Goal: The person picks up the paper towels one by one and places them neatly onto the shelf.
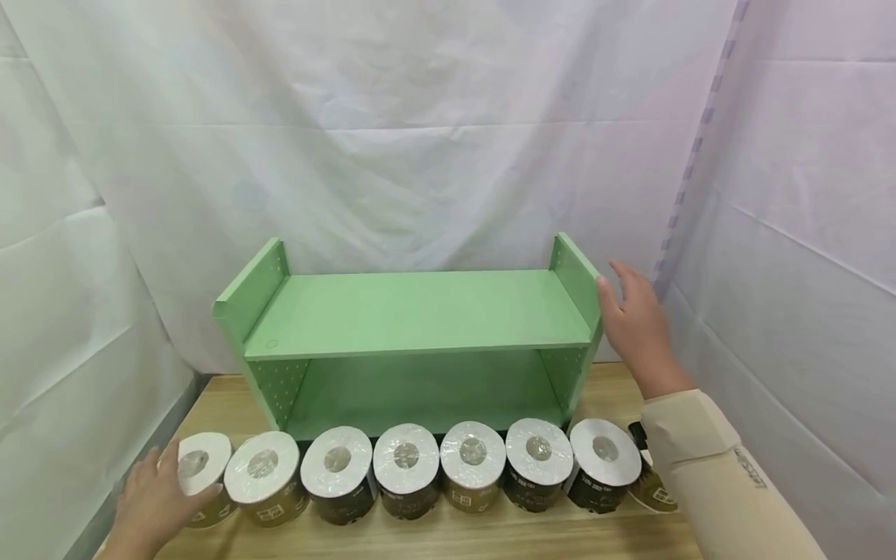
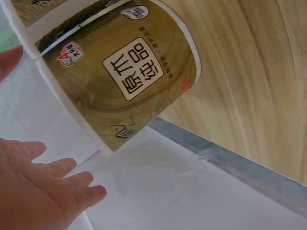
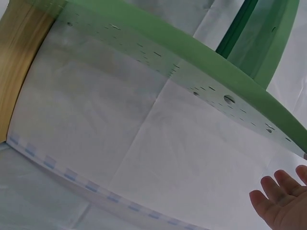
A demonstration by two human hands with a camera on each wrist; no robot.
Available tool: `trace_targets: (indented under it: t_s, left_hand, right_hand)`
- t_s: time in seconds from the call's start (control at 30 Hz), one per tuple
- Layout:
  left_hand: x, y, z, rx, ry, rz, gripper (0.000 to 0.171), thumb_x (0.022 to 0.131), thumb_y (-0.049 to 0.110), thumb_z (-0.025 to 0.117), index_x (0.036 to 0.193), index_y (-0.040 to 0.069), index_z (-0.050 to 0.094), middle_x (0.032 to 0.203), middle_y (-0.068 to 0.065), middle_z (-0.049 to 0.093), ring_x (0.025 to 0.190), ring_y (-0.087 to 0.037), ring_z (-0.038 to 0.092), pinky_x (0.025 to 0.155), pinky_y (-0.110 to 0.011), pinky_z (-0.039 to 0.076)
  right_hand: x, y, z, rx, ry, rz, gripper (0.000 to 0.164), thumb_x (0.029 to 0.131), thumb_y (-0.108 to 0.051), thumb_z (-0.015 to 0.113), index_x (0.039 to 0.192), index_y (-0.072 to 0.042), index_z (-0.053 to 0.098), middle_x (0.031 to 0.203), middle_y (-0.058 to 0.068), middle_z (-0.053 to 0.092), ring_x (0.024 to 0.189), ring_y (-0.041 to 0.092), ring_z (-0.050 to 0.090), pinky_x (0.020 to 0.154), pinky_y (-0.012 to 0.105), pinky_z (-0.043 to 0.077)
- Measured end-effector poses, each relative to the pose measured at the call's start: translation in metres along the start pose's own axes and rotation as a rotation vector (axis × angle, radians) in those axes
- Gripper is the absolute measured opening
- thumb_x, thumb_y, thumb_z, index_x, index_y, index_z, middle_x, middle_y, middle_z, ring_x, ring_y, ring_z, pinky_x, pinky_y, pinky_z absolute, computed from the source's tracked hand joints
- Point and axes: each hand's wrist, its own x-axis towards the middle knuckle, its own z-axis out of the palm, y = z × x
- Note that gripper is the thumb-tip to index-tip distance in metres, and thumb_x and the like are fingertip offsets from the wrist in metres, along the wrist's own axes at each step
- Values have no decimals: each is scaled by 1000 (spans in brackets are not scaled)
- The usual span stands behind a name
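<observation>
In the head view, my left hand (image 1: 150,498) is beside the leftmost toilet paper roll (image 1: 213,451), its thumb and fingers spread around the near left side. The left wrist view shows that roll's gold-brown wrapper (image 2: 129,72), with fingers (image 2: 62,191) extended and apart from it. My right hand (image 1: 637,327) is raised next to the top of the green shelf's right side panel (image 1: 579,276), its thumb right at the panel's edge. From the right wrist, the fingers (image 3: 283,191) look loosely extended below the panel's perforated outer face (image 3: 168,72).
Several wrapped rolls (image 1: 337,463), some dark and some gold, stand in a row before the green shelf (image 1: 420,311). At the right end, a gold roll (image 1: 654,490) is partly behind my sleeve. White cloth (image 1: 420,140) surrounds the wooden table (image 1: 434,540).
</observation>
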Motion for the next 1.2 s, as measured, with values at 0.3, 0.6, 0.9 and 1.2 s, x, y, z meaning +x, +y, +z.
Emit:
trace_targets:
  t_s: [0.3, 0.6, 0.9, 1.2]
  left_hand:
    - [8, -13, 8, -57, 19, 21, 116, 71, 38, 79, 136, -28, 8, 124, -56, 18, 112, -71, 22, 93, -76, 20]
    - [15, -12, 5, -102, -113, -71, 123, 73, 39, 78, 134, -29, -4, 128, -56, 10, 117, -70, 15, 99, -74, 15]
    - [19, -13, 3, -108, -149, -76, 121, 75, 39, 77, 132, -32, -3, 127, -56, 13, 115, -69, 20, 99, -74, 17]
    - [24, -9, 2, -102, -187, -66, 115, 76, 37, 75, 128, -35, 3, 122, -55, 21, 112, -67, 27, 100, -71, 23]
  right_hand:
    - [10, -2, 4, -41, -35, 10, 63, 103, -44, 26, 150, -3, 29, 152, 23, 31, 139, 44, 27, 108, 63, 23]
    - [12, 2, 6, -40, -50, 38, 63, 103, -45, 25, 151, -4, 28, 153, 23, 30, 139, 44, 26, 108, 63, 23]
    - [9, 7, 7, -31, -38, 35, 61, 104, -42, 23, 149, -2, 32, 151, 23, 34, 138, 44, 29, 109, 61, 24]
    - [7, 10, 5, -44, -3, 23, 58, 105, -38, 23, 145, 0, 38, 146, 24, 40, 134, 45, 35, 106, 60, 29]
